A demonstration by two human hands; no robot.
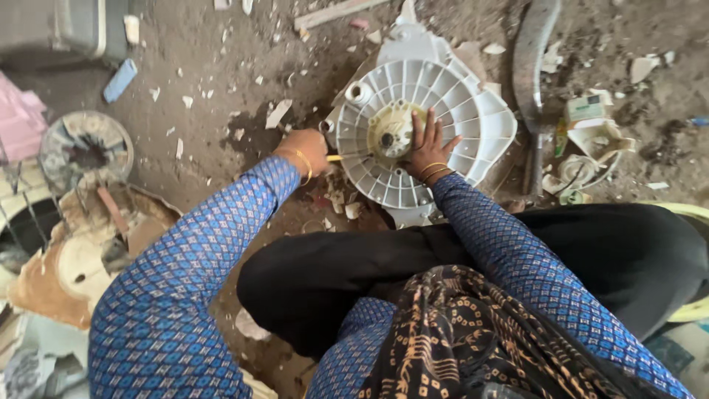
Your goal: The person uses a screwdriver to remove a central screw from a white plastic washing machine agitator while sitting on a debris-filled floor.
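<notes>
While you crouch over the dirt floor [207,66], the white ribbed tub base [484,122] lies flat in front of your knees, amid plastic scraps. Your right hand [430,146] presses down on it beside the yellowish hub [395,129], fingers spread open, apparently to steady it. Your left hand [306,151] is closed in a fist around a yellow-handled tool [334,158], its tip set against the base's left rim, likely for leverage.
</notes>
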